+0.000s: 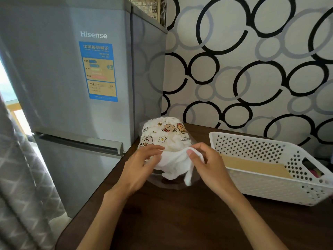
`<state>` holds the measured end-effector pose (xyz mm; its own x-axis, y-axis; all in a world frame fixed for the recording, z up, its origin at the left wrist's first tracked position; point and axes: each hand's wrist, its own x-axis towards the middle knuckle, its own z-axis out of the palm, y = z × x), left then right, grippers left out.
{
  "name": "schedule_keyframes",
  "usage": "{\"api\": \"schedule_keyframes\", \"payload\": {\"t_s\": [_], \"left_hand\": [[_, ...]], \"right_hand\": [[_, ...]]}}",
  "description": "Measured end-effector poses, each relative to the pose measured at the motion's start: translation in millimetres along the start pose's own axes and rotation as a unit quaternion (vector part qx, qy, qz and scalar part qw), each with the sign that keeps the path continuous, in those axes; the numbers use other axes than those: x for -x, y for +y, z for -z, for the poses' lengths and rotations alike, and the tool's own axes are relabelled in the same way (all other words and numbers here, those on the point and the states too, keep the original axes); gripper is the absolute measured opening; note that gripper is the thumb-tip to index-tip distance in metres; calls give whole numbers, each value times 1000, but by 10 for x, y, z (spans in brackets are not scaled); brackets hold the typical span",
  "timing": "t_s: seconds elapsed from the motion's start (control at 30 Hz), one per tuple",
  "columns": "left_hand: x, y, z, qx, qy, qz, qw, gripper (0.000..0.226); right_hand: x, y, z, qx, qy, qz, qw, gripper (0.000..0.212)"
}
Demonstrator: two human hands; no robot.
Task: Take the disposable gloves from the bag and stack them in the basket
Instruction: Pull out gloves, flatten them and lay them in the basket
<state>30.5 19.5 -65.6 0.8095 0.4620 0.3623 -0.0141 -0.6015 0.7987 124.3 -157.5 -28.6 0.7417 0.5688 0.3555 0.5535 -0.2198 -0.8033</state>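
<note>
A: Where are we w/ the gloves?

B: Early, I'd say. The bag (163, 135), clear plastic w/ cartoon prints, sits on the bench (180, 222) between the fridge (72, 87) and the basket (270, 166), and looks nearly full of white gloves.

A: Hands?

B: Both at the bag's near end. Left hand (142, 165) lies on the bag's side, fingers fairly straight, tips touching the white stuff; can't tell if it's pinching anything. Right hand (203, 163) has fingers curled round a white glove (174, 166) that's partly out of the bag, loose end hanging toward the bench.

A: Anything in the basket?

B: No gloves that I can see. White, perforated, just right of the bag, near but not touching as far as I can judge. Only a tan cardboard-like sheet (252, 166) on its floor.

A: So what's left?

B: Basically all of it. The first glove is prob. only just being drawn out; it must come free, go across to the basket, lie flat, then the rest one by one on top.

A: Risks?

B: Thin gloves cling, so several may come out together.
</note>
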Motion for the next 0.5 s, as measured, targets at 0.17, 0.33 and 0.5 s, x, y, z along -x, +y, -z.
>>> {"api": "schedule_keyframes", "payload": {"t_s": [0.17,0.33,0.5], "left_hand": [[-14,45,-28,3,47,-65,997,30],[-45,253,55,91,86,-2,992,11],[-327,710,249,134,-20,69,988,3]], "right_hand": [[-137,-149,77,-70,43,7,997,10],[-322,-264,163,-51,40,-3,998,18],[-469,-332,347,47,73,34,996,29]]}}
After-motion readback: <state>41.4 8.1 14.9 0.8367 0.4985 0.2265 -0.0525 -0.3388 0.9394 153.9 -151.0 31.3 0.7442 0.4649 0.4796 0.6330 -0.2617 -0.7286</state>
